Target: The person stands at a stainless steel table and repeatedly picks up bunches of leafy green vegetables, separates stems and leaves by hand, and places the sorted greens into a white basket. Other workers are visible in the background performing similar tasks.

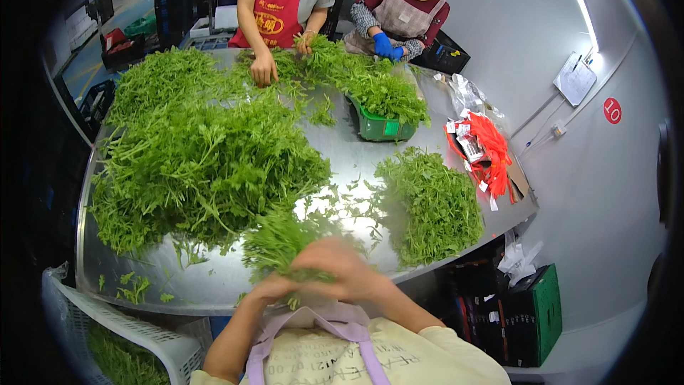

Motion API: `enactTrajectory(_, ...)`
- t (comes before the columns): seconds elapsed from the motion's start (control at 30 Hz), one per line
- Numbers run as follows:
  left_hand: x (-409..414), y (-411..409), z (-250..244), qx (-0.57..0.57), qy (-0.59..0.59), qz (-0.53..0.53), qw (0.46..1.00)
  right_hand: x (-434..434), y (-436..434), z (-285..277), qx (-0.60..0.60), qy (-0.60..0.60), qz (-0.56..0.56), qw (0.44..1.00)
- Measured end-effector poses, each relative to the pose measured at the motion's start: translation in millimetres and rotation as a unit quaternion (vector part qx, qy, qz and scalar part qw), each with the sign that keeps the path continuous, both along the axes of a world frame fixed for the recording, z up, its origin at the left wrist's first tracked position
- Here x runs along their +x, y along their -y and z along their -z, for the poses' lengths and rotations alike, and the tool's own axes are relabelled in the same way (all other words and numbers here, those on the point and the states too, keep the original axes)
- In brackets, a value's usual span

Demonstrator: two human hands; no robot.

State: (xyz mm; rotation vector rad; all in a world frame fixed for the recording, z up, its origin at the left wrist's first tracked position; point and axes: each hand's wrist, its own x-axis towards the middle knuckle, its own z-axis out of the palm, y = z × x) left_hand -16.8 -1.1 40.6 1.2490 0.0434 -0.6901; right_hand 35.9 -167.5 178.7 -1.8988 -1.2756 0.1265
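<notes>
At the near edge of the metal table (342,149), my left hand (275,287) grips a bunch of leafy greens (278,240) by its stem end. The leaves point away from me. Curled over the same bunch, my right hand (339,267) is blurred, with greens between its thumb and fingers. A large heap of loose greens (214,166) lies just beyond and to the left. To the right sits a smaller pile of greens (438,206), its leaves partly blurred. Torn leaf bits are scattered between the two.
A green plastic basket (387,127) holds more greens. Red tag strips (489,155) lie at the right edge. Across the table, one person in a red apron (278,10) handles greens; another wears blue gloves (385,45). A white crate (128,331) stands lower left, black crates (497,321) lower right.
</notes>
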Motion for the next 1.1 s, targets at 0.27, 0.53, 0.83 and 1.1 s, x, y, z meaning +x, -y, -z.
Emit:
enactTrajectory(0.27, 24, 21, 7, 0.063, 0.128, 0.14, 0.98, 36, -2, 42, -0.248, 0.104, -0.083, 0.96)
enactTrajectory(0.53, 30, 21, -57, 0.047, -0.005, 0.083, 0.995, 56, 43, 52, -0.09, -0.079, -0.187, 0.975)
enactTrajectory(0.83, 33, 35, -57, 0.059, -0.009, 0.064, 0.996, 59, 51, 97, -0.103, -0.027, -0.145, 0.984)
enactTrajectory(1.1, 46, 42, -59, 0.337, 0.12, -0.01, 0.934, 78, 58, 95, -0.144, -0.031, -0.088, 0.985)
